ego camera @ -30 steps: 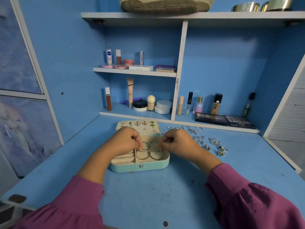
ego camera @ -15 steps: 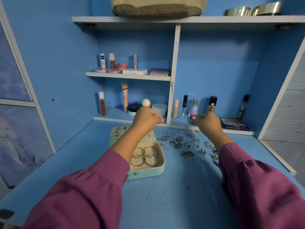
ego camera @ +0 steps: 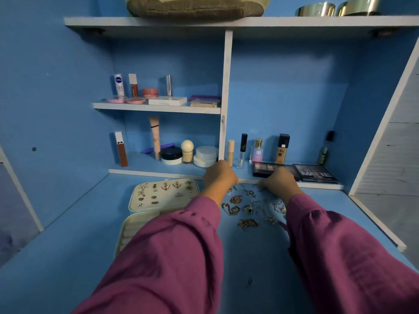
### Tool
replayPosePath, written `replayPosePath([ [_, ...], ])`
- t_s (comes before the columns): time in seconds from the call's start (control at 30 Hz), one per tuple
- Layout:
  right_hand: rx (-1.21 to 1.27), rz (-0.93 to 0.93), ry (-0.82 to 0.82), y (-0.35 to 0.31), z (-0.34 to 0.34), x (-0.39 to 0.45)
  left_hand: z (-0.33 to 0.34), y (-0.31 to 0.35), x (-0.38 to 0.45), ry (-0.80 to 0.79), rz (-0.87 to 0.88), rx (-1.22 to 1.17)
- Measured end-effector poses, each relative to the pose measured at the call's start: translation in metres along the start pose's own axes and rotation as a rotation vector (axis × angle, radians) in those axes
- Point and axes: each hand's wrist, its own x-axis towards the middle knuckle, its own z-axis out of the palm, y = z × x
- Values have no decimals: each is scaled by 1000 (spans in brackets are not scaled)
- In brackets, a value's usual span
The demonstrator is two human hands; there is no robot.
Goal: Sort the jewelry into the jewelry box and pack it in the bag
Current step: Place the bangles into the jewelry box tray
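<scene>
Our jewelry box [ego camera: 158, 200] lies open at left, earrings pinned in its lid. Our left hand [ego camera: 218, 176] and right hand [ego camera: 280, 181] curl over the far jewelry pile [ego camera: 249, 209]; whether they pinch anything, we cannot tell. We should lift one piece cleanly, untangled.

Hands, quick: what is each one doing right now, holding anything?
Left hand: fingers curled, above the loose jewelry; whether it holds anything cannot be told.
Right hand: curled the same way; cannot be told either.
</scene>
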Motion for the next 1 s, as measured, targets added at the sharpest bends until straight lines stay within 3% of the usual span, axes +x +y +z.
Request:
replayPosePath([
  [0.43, 14, 27, -18, -3, 2, 5, 14, 6, -1, 62, 70, 299],
  [0.83, 1, -2, 5, 0, 5, 2, 10, 7, -12, -3, 124, 271],
  [1.0, 30, 18, -16, 1, 4, 2, 3, 4, -11, -47, 66, 229],
])
